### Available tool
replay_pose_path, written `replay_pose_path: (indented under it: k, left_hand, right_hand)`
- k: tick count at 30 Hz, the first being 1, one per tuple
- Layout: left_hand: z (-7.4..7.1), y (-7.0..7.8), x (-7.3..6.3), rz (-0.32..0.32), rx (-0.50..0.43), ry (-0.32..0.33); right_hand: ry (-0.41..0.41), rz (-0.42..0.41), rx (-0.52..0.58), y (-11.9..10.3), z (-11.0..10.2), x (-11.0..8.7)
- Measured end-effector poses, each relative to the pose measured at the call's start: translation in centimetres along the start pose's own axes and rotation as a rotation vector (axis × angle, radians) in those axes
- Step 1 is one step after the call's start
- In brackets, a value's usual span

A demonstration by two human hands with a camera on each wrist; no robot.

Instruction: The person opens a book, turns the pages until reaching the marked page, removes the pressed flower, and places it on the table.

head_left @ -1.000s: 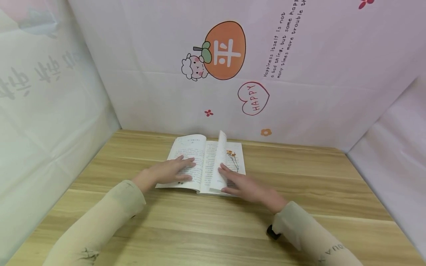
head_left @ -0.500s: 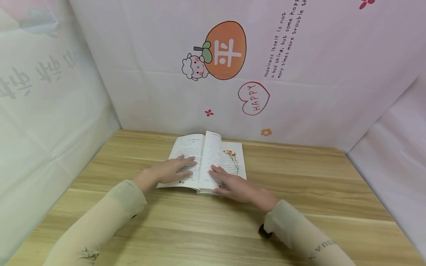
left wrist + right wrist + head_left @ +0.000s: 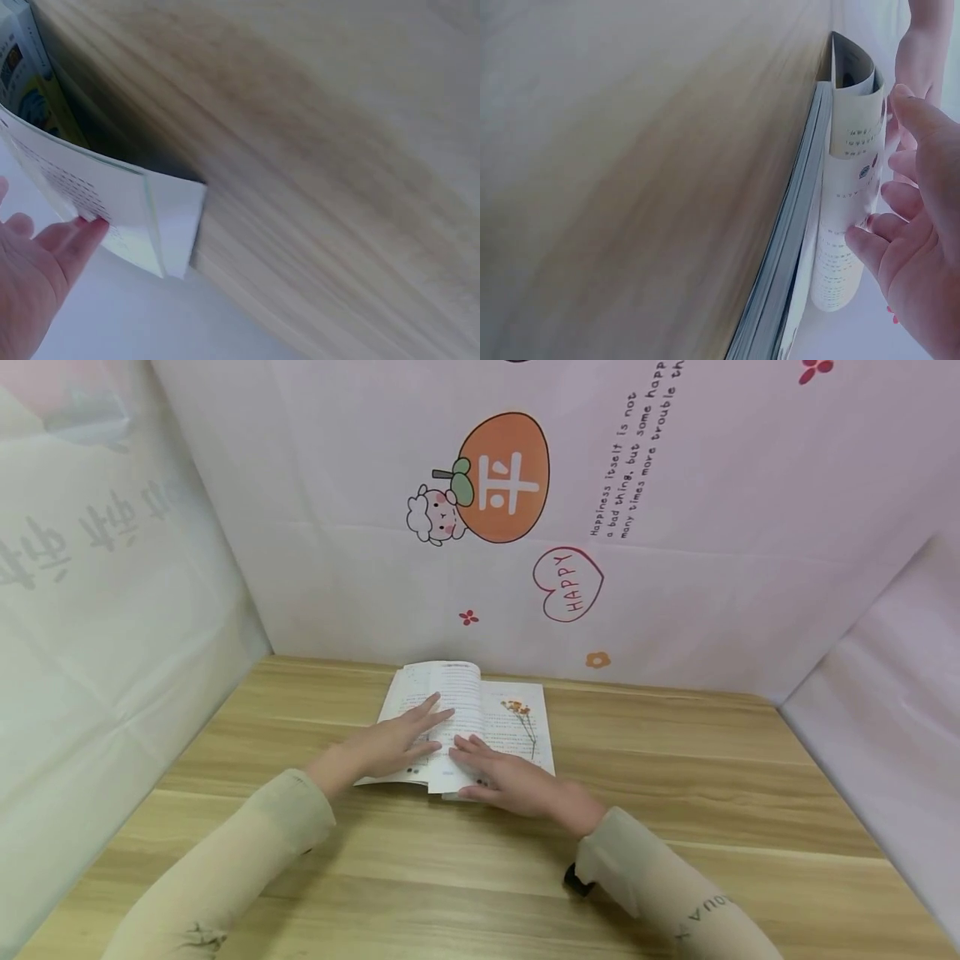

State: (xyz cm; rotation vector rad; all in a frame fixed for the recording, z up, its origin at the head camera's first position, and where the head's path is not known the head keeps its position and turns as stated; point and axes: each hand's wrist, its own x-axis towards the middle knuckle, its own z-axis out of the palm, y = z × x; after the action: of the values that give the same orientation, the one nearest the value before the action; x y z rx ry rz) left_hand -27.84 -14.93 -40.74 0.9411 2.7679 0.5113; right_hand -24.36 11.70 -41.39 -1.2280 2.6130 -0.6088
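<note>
An open book (image 3: 517, 743) with printed text lies at the back of the table; its right page bears a picture of orange flowers on thin stems. One leaf (image 3: 455, 689) has come over the spine and partly covers the left page. My left hand (image 3: 386, 747) rests on the left side with spread fingers, their tips at the leaf's edge. My right hand (image 3: 513, 781) touches the leaf's lower right part, its fingers fairly straight. In the left wrist view, the book's left pages (image 3: 112, 195) bow upward under the fingertips. The right wrist view shows the thick page block (image 3: 784, 247).
The wooden table (image 3: 420, 877) meets a white printed backdrop (image 3: 360, 577) just behind the book. More white sheeting (image 3: 112, 635) hangs along the left side, and another sheet (image 3: 900, 710) along the right.
The leaf stood raised over the right side and has swung left across the spine. My right hand has moved left with it; the left fingers have shifted slightly, now overlapping the leaf.
</note>
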Motion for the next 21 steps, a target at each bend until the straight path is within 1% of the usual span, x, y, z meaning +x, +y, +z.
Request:
replay_pose_path:
  k: [3, 6, 10, 17, 21]
  left_hand:
    - [0.1, 0.5, 0.3, -0.002, 0.039, -0.012]
    - [0.1, 1.0, 0.5, -0.011, 0.057, -0.026]
    - [0.2, 1.4, 0.6, -0.024, 0.075, -0.039]
    - [0.1, 1.4, 0.7, -0.048, 0.085, -0.055]
    - [0.0, 1.2, 0.5, -0.066, 0.072, -0.043]
  right_hand:
    - [-0.003, -0.014, -0.003, -0.3, 0.0, 0.3]
    - [-0.008, -0.029, -0.003, -0.5, 0.1, 0.4]
    - [-0.021, -0.04, -0.004, -0.7, 0.2, 0.5]
    - [-0.023, -0.038, 0.003, -0.6, 0.2, 0.5]
    - [-0.024, -0.015, 0.018, -0.4, 0.1, 0.3]
